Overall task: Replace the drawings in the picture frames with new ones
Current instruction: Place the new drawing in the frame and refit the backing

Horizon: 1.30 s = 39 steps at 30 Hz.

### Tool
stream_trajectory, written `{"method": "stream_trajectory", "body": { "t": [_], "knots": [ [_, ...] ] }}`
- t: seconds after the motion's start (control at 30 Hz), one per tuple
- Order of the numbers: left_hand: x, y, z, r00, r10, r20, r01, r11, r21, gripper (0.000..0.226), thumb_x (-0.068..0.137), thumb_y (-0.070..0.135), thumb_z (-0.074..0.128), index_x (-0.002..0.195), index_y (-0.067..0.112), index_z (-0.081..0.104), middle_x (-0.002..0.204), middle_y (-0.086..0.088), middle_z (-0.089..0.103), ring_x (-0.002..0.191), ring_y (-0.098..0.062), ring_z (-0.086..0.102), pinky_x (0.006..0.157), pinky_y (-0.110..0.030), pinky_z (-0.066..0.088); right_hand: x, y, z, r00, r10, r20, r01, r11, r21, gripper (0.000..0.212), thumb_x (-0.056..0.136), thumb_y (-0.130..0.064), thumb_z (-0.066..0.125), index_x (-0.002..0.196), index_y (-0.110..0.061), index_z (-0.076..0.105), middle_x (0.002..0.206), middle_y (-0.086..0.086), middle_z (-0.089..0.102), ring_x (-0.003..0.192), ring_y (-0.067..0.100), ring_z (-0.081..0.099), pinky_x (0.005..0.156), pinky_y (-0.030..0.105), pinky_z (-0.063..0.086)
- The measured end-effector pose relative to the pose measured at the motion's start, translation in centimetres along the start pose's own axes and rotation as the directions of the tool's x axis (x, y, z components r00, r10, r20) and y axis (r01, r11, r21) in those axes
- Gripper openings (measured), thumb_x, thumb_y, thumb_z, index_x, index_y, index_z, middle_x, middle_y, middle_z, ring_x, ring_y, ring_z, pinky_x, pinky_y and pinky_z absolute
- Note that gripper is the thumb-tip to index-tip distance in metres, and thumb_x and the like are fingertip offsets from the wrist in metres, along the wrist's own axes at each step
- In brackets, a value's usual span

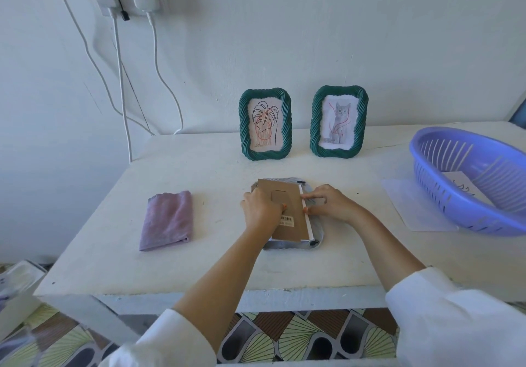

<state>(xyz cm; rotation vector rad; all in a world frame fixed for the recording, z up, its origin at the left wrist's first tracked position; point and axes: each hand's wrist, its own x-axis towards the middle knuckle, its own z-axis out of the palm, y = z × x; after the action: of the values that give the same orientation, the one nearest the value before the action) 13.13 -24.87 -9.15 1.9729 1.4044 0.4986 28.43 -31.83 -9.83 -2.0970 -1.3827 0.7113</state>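
A third picture frame (316,237) lies face down in the middle of the white table (216,173). Its brown cardboard backing (284,196) sits askew on top, with a white edge showing along its right side. My left hand (260,208) holds the backing at its left edge, thumb on the board. My right hand (327,201) pinches the backing's right edge. Two green twisted frames stand upright by the wall: one with a leaf drawing (265,124), one with a cat drawing (338,122).
A folded pink cloth (168,220) lies left of the hands. At the right a purple plastic basket (444,167) holds a sheet with a drawing (466,188) and stands on a white sheet (412,204). White cables (122,82) hang from wall plugs at the left.
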Motion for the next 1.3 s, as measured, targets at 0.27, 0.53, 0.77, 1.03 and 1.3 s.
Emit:
{"method": "stream_trajectory", "body": {
  "t": [0.27,0.53,0.77,1.03,1.3],
  "knots": [
    [0.3,-0.4,-0.6,0.997,-0.005,0.082,-0.005,0.993,0.117,0.030,0.086,0.025,0.056,0.101,-0.001,0.062,0.109,-0.018,0.063,0.103,-0.033,0.057,0.088,-0.037,0.047,-0.2,0.3,0.1,1.000,0.002,0.003,-0.002,0.999,0.041,0.053,0.075,-0.021,0.075,0.125,-0.014,0.058,0.117,0.013,0.046,0.114,0.027,0.047,0.096,0.033,0.038],
    [0.3,-1.0,-0.9,0.995,-0.014,0.095,0.000,0.989,0.145,0.028,0.083,0.020,0.062,0.096,-0.005,0.063,0.104,-0.020,0.066,0.099,-0.032,0.060,0.075,-0.037,0.048,-0.1,0.6,0.1,1.000,-0.018,-0.018,0.019,0.998,0.055,0.055,0.072,-0.022,0.078,0.123,-0.015,0.059,0.127,0.009,0.045,0.098,0.012,0.040,0.082,0.023,0.032],
    [0.5,-1.1,-1.1,0.997,-0.010,0.083,-0.002,0.990,0.141,0.028,0.082,0.022,0.066,0.092,-0.003,0.064,0.101,-0.018,0.067,0.096,-0.031,0.062,0.071,-0.035,0.049,-0.3,0.4,0.1,0.999,-0.043,-0.020,0.043,0.998,0.047,0.056,0.072,-0.020,0.077,0.125,-0.014,0.057,0.126,0.007,0.047,0.096,0.011,0.040,0.079,0.022,0.032],
    [0.5,-1.4,-1.2,0.996,0.017,0.084,-0.028,0.990,0.139,0.026,0.084,0.024,0.064,0.090,-0.001,0.065,0.098,-0.016,0.067,0.093,-0.030,0.061,0.065,-0.032,0.043,-0.2,0.4,0.1,0.997,-0.079,-0.009,0.079,0.997,0.015,0.054,0.073,-0.021,0.076,0.124,-0.017,0.057,0.102,-0.001,0.050,0.084,0.007,0.045,0.071,0.020,0.038],
    [0.6,-1.7,-1.0,0.994,0.044,0.096,-0.058,0.988,0.146,0.025,0.086,0.027,0.063,0.090,0.003,0.066,0.095,-0.013,0.068,0.082,-0.026,0.058,0.066,-0.031,0.045,0.2,0.6,0.1,0.999,-0.029,0.030,0.029,1.000,0.011,0.064,0.075,-0.020,0.075,0.133,-0.013,0.048,0.129,0.013,0.042,0.111,0.018,0.040,0.094,0.027,0.032]
  ]
}}
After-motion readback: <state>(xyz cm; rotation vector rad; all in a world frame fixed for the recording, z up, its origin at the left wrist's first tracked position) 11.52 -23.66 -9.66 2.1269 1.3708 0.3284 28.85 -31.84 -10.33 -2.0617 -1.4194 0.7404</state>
